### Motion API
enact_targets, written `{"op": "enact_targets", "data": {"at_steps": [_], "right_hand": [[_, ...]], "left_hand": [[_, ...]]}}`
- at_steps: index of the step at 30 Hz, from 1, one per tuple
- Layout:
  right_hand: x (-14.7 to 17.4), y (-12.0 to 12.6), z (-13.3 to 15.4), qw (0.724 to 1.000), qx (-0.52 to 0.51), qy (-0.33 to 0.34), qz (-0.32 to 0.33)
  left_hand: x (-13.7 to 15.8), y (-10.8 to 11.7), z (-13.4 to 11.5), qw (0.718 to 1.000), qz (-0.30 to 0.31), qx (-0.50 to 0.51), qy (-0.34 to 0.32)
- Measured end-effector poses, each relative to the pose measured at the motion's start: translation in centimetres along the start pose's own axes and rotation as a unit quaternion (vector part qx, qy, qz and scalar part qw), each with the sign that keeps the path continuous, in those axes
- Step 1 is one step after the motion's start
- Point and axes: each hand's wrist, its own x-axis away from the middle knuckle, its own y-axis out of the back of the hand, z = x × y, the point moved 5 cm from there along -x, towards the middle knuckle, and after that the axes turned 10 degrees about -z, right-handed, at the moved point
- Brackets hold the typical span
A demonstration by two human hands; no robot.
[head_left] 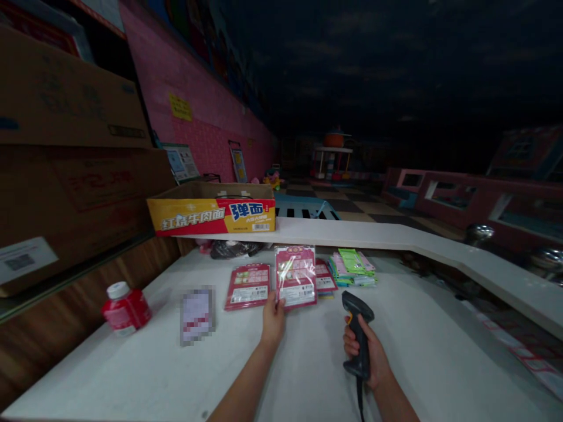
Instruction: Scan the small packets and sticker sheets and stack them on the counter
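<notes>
Scanner and packet in hand
Left hand pinches a pink packet; right hand wraps the scanner. More packets at ten o'clock, red bottle at nine.

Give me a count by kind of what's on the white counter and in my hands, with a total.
Pink plastic packets: 3, one held up by the left hand at, one flat at, one part-hidden at
Green packet stack: 1
Black handheld scanner, in the right hand: 1
Red white-capped bottle: 1
Total: 6
</notes>
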Motion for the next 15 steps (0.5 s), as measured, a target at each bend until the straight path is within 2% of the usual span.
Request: {"op": "enact_targets", "data": {"at_steps": [3,8,15], "right_hand": [[-0.3,-0.2,-0.6,0.994,0.104,0.020,-0.020],[0.6,-1.0,-1.2,0.958,0.269,0.081,-0.063],[2.4,-1.9,-1.0,0.935,0.323,0.112,-0.091]], "left_hand": [[-0.1,0.1,0.9,1.000,-0.004,0.014,0.014],[-0.1,0.1,0.7,0.999,-0.002,0.044,0.025],[0.1,-0.1,0.2,0.998,0.005,0.056,0.036]]}}
